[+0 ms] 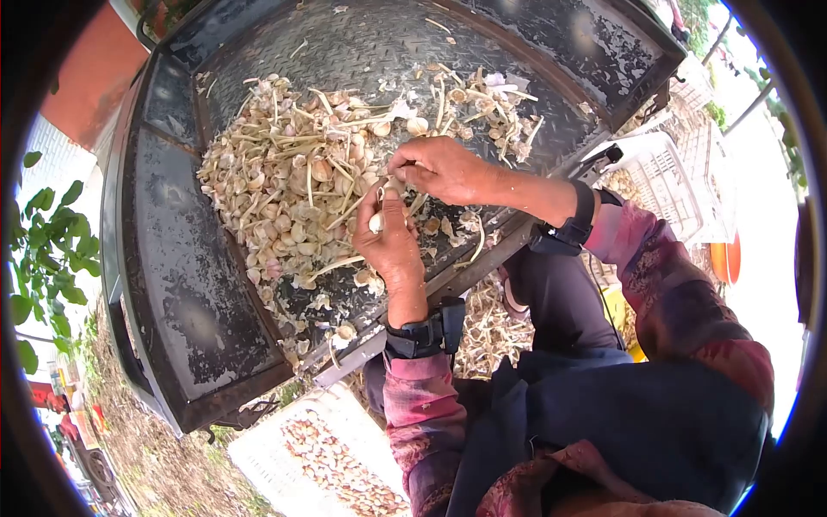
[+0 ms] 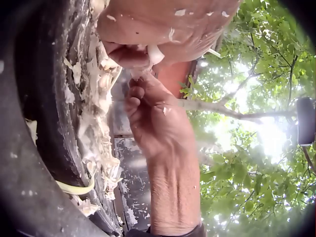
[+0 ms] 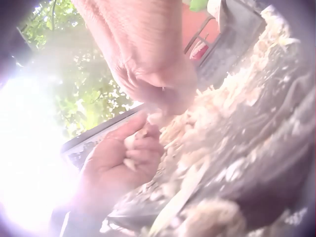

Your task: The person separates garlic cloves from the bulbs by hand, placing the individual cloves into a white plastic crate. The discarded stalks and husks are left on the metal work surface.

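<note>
The left hand (image 1: 392, 246) curls round pale garlic (image 1: 376, 223) over the near edge of a garlic heap (image 1: 293, 181). Just right of it, the right hand (image 1: 452, 171) has its fingers bent, thumb and forefinger pinching at the garlic's top beside the left fingertips. In the left wrist view a white piece (image 2: 155, 55) shows at the left hand's (image 2: 168, 24) fingers, with the right hand (image 2: 165, 123) meeting it. The right wrist view shows garlic (image 3: 131, 140) in the left palm (image 3: 116, 163); the right fingertips are blurred there.
A dark metal cart bed (image 1: 345, 43) with raised sides (image 1: 185, 293) holds the heap, stalks and loose skins. Below it stands a white crate (image 1: 258, 448) of reddish-brown pieces. White crates (image 1: 659, 185) stand at the right; leafy branches (image 1: 60, 250) hang at the left.
</note>
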Demonstrator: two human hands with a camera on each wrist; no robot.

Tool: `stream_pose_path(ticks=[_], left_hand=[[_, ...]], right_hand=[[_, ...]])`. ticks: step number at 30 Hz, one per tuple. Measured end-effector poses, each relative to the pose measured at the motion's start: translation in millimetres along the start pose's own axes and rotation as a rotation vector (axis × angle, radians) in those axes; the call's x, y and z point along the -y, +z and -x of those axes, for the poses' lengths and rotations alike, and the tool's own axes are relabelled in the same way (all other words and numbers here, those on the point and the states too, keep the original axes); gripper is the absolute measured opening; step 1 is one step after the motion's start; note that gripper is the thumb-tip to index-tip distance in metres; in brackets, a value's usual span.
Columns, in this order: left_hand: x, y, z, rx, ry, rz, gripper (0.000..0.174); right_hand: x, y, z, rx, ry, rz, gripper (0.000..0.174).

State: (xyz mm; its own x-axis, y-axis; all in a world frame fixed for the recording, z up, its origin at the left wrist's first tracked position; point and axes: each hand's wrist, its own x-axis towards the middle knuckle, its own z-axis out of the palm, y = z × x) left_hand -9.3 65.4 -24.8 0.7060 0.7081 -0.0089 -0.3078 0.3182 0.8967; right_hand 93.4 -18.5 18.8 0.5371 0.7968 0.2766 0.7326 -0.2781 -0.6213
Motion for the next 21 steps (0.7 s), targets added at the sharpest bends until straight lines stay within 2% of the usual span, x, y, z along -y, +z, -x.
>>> stream_pose_path(ticks=[1,6,8,11,12,14,18,21], left_hand=[[0,0,2,0.003,-0.021,0.003,0.026],[3,-1,3,0.076,-0.047,-0.027,0.018],[4,0,4,0.054,-0.013,-0.086,0.016],[2,4,5,0.039,-0.064,0.032,0.016],[3,4,6,0.040,-0.064,0.031,0.016],[5,4,8,0.060,-0.018,-0.030,0.018],[9,5,8,0.096,-0.043,-0.018,0.020],[11,5,9,0.116,-0.040,0.064,0.022]], right_hand=[[1,0,3,0.015,0.089,-0.051,0.014],[-1,6,17,-0.056,0.047,-0.078,0.015],[3,5,19,0.007,0.237,-0.326,0.017],[11,4,21,0.022,0.340,-0.436,0.017],[8,7,22,0.020,0.341,-0.437,0.017],[-3,17,24,-0.170,0.056,-0.211,0.018],[-2,18,25,-0.173,0.145,-0.188,0.018],[-3,21,28,-0.225,0.172,-0.346,0.020]])
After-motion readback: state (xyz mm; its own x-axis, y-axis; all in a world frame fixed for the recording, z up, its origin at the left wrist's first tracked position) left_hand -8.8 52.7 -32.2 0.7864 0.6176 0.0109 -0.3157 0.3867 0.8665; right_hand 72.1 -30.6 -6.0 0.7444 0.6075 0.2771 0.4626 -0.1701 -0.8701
